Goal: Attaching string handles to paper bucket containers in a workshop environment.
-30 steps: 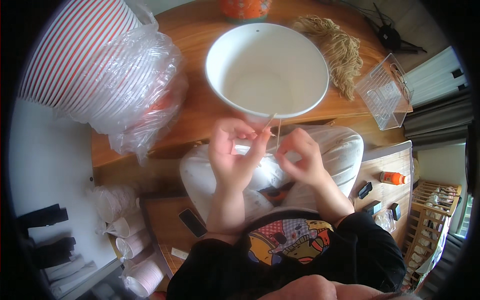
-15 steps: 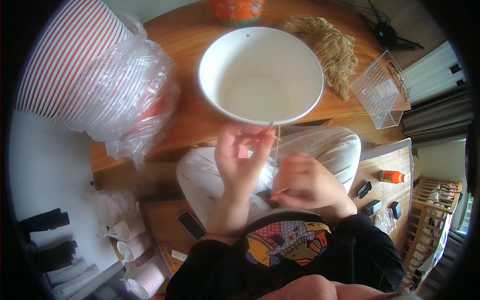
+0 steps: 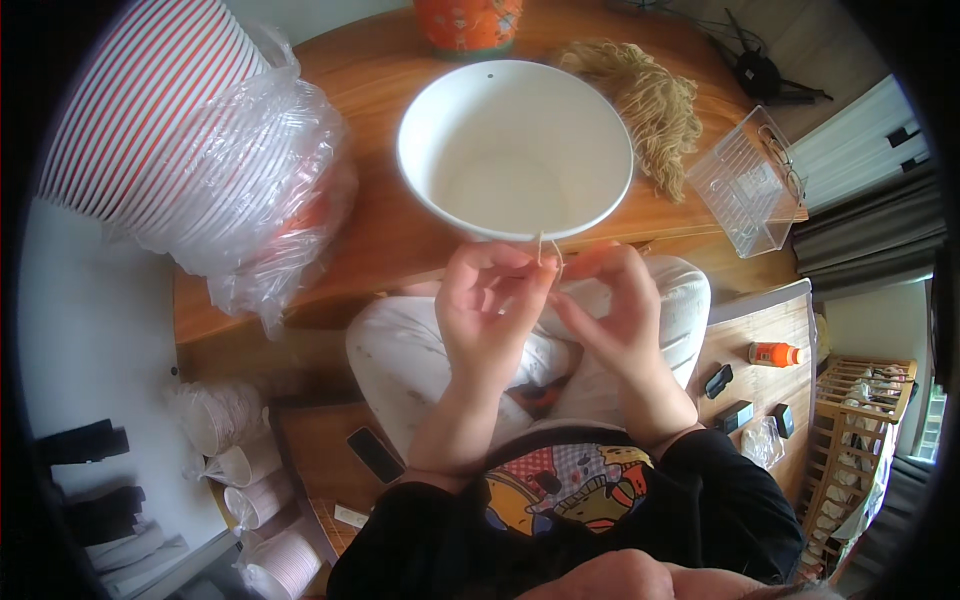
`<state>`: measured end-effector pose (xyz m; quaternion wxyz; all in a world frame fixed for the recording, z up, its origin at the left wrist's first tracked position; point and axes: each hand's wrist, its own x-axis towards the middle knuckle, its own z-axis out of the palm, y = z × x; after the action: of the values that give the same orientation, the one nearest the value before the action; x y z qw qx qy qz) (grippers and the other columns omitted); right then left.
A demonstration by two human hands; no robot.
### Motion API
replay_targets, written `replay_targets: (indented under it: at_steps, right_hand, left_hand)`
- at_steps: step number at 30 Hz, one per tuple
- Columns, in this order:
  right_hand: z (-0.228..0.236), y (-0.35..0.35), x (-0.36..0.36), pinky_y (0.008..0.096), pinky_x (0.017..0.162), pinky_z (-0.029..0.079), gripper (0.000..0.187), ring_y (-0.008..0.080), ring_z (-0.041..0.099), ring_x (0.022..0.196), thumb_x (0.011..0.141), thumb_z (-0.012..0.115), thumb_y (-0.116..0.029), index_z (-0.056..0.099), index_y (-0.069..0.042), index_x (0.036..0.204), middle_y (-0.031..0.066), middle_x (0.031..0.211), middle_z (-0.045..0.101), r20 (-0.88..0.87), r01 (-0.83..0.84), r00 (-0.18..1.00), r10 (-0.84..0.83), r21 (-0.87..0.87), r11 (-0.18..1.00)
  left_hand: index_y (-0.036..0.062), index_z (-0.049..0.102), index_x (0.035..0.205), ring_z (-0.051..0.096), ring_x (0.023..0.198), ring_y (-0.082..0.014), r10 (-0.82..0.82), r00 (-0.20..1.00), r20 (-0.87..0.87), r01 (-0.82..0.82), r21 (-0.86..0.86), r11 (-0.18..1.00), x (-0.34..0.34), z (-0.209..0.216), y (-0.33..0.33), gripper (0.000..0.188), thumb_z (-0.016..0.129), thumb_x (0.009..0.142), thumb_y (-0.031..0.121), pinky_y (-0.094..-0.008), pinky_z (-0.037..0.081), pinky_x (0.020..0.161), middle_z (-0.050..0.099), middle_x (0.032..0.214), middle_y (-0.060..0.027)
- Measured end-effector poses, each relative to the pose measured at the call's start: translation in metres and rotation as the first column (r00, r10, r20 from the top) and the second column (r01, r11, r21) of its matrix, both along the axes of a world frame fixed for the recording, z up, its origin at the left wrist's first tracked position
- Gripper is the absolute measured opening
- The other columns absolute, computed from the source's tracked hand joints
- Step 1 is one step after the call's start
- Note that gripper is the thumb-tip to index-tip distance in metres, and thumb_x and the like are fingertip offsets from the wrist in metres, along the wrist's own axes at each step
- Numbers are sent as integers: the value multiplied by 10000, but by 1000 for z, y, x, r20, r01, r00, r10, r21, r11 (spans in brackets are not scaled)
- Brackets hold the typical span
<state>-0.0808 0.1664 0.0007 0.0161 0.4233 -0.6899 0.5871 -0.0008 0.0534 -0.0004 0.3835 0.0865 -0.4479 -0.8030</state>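
Observation:
A large white bucket (image 3: 515, 135) stands at the table's near edge, its open mouth toward me. A thin tan string (image 3: 541, 243) makes a small loop at its near rim. My left hand (image 3: 490, 305) is closed just below that rim, pinching the string between thumb and fingertips. Close on its right is my right hand (image 3: 615, 305), its fingers curved at the string and its thumb apart below them. Whether the right fingertips touch the string is hard to see. Behind the bucket to the right lies a bundle of tan strings (image 3: 655, 115).
Stacked red-and-white striped buckets (image 3: 150, 110), partly wrapped in clear plastic, stand at the left. An orange patterned container (image 3: 468, 25) is at the back. A clear plastic tray (image 3: 745, 185) sits at the table's right edge. A phone (image 3: 375, 455) lies low on the left.
My right hand has risen from below, where it was drawn back along the taut string, to beside my left fingertips. Its fingers have spread, and the string now shows as a small loop.

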Motion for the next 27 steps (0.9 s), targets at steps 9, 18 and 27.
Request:
replay_targets:
  at_steps: [9, 18, 27]
  right_hand:
    - [12, 3, 15, 356, 676, 469, 298, 269, 605, 760, 667, 795, -24, 627, -75, 909, 84, 840, 654, -196, 6, 981, -3, 16, 1000]
    - [16, 3, 2, 317, 651, 455, 298, 218, 579, 736, 638, 801, -18, 682, -93, 900, 30, 848, 664, -530, 174, 827, -188, -77, 982]
    - [5, -7, -9, 291, 630, 414, 440, 175, 577, 731, 583, 849, -13, 689, -110, 982, 3, 826, 657, -489, 164, 835, -254, -219, 962]
  left_hand:
    - [32, 552, 986, 659, 818, -119, -38, 999, 38, 39, -28, 999, 0, -8, -1, 194, 685, 855, -22, -211, 520, 687, 667, 913, -68]
    - [43, 556, 978, 666, 876, -132, -226, 971, -73, 237, 230, 944, 0, -14, -4, 218, 671, 833, -74, -243, 542, 794, 664, 949, -61]
    - [32, 555, 975, 651, 935, -131, -226, 969, -95, 242, 234, 942, -2, -20, -5, 219, 663, 831, -93, -238, 529, 813, 641, 1119, -93]
